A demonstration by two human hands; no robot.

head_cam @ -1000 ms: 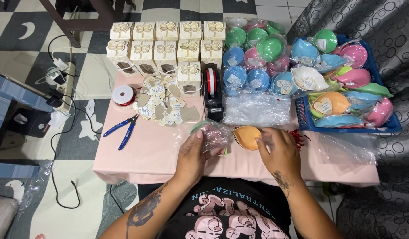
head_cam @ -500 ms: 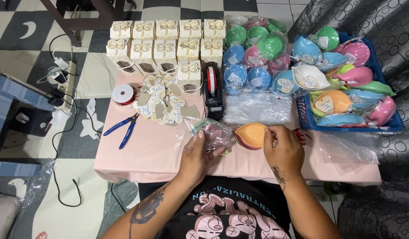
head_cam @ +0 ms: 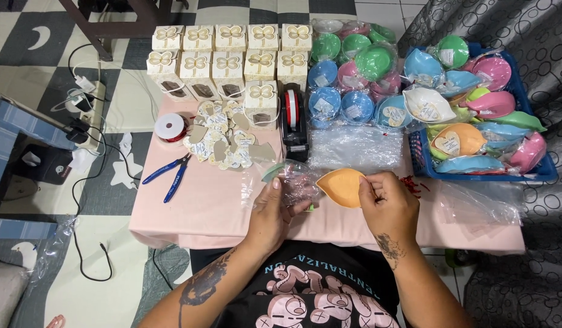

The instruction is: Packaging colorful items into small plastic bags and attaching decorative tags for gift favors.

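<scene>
Item: orange leaf-shaped dish, just below the tape dispenser | I see right hand grip pinching its rim, steadying it | left hand grip closed on clear plastic bag, mouth beside dish | desk pink-clothed.

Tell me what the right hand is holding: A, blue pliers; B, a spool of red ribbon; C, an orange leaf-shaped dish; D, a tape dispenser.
C: the right hand grips the orange leaf-shaped dish at its edge, over the pink table.
</scene>
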